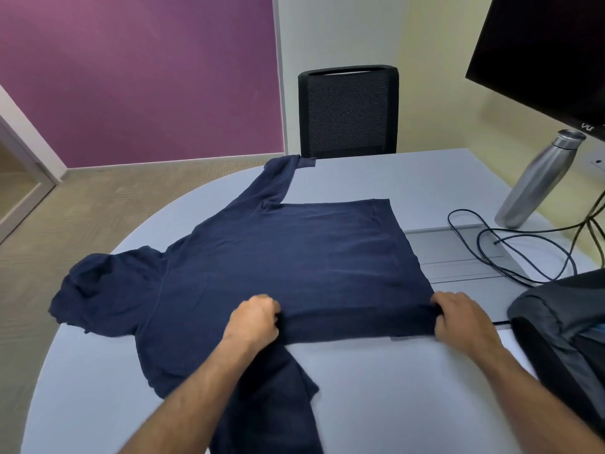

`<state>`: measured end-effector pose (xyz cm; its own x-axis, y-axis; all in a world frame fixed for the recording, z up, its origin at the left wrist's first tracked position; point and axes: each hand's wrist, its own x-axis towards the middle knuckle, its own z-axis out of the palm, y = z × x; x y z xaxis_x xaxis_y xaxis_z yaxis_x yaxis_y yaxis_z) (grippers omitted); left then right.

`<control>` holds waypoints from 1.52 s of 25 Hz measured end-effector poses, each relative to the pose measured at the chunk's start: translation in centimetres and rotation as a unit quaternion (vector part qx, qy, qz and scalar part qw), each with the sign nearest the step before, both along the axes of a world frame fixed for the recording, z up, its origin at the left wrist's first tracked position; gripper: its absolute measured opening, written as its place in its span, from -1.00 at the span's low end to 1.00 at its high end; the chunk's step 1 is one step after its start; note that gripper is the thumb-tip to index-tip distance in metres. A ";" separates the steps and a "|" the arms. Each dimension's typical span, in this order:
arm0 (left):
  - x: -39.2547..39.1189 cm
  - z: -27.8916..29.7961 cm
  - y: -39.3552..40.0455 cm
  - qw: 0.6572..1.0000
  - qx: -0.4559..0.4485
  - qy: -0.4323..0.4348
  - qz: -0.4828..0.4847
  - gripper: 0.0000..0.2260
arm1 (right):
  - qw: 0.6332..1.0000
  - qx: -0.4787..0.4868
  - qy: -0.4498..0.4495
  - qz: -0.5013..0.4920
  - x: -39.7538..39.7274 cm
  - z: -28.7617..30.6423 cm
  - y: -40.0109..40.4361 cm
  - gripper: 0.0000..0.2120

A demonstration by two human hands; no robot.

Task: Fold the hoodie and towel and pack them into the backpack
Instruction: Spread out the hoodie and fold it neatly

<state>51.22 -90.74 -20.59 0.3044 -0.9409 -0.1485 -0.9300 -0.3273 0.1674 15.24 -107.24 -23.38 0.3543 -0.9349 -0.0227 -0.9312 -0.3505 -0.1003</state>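
Navy cotton hoodie (288, 257) lies flat on the grey rounded table (393, 388); left hand (253, 319) and right hand (461, 317) pinch its near edge. Black backpack (563, 329), cables (510, 247) crowd the right.

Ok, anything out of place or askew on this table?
Mostly fine. The hoodie lies flat, but its far sleeve hangs over the table edge. A loose black cable loops beside the bottle. No towel in view.

Backpack (563, 329) cut by right edge; towel perhaps inside, unclear
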 end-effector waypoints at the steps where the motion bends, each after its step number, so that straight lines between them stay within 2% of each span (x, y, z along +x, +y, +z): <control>1: 0.6 0.4 -1.2 1.000 -0.001 -0.011 0.001 -0.86 | 1.000 0.001 -0.007 0.006 0.8 0.5 -1.0 -0.69; 3: 1.6 0.8 -3.5 0.999 0.007 -0.035 -0.002 -0.86 | 1.000 -0.005 -0.016 0.014 2.2 1.2 -2.7 -0.65; 6: 2.9 0.6 -6.4 0.999 0.007 -0.052 -0.002 -0.89 | 0.999 -0.018 -0.026 0.004 3.9 1.5 -5.0 -0.70; 10: 4.2 -0.6 -9.0 0.998 0.006 -0.059 0.007 -0.92 | 0.998 -0.036 0.054 0.023 5.0 0.2 -7.5 -0.75; 16: 5.2 -3.0 -11.1 0.998 -0.002 -0.052 0.045 -0.91 | 0.992 -0.051 0.113 0.030 6.0 -1.7 -9.0 -0.68; 19: 5.3 -4.2 -11.0 0.996 -0.004 -0.057 0.069 -0.90 | 0.991 -0.057 0.120 -0.001 5.9 -3.6 -8.0 -0.77; 21: 5.3 -4.8 -10.5 0.994 -0.005 -0.052 0.099 -0.89 | 0.991 -0.111 0.069 -0.005 5.8 -4.4 -7.0 -0.81; 23: 5.4 -5.0 -10.1 0.991 -0.013 -0.034 0.126 -0.89 | 0.988 -0.149 0.005 -0.041 6.0 -4.4 -5.8 -0.68; 24: 5.3 -5.1 -9.9 0.991 -0.021 -0.023 0.133 -0.89 | 0.987 -0.129 -0.031 -0.085 6.3 -4.3 -5.2 -0.60; 26: 5.1 -5.3 -9.6 0.990 -0.035 -0.005 0.137 -0.90 | 0.973 -0.022 -0.111 -0.204 6.8 -4.3 -4.5 -0.42; 29: 4.9 -5.5 -9.3 0.988 -0.048 0.020 0.144 -0.91 | 0.913 0.072 -0.248 -0.317 7.0 -4.0 -4.8 -0.40; 32: 5.1 -5.6 -9.3 0.986 -0.054 0.025 0.154 -0.91 | 0.870 0.032 -0.371 -0.323 6.7 -3.5 -5.7 -0.61; 34: 5.1 -5.7 -9.3 0.984 -0.064 0.028 0.167 -0.92 | 0.861 -0.032 -0.421 -0.284 6.5 -3.2 -5.9 -0.66; 36: 4.9 -5.9 -9.2 0.981 -0.068 0.030 0.180 -0.92 | 0.877 -0.075 -0.406 -0.244 6.5 -3.5 -6.1 -0.70; 38: 4.9 -6.1 -9.1 0.981 -0.048 0.037 0.186 -0.90 | 0.905 -0.065 -0.354 -0.227 6.3 -4.0 -6.4 -0.75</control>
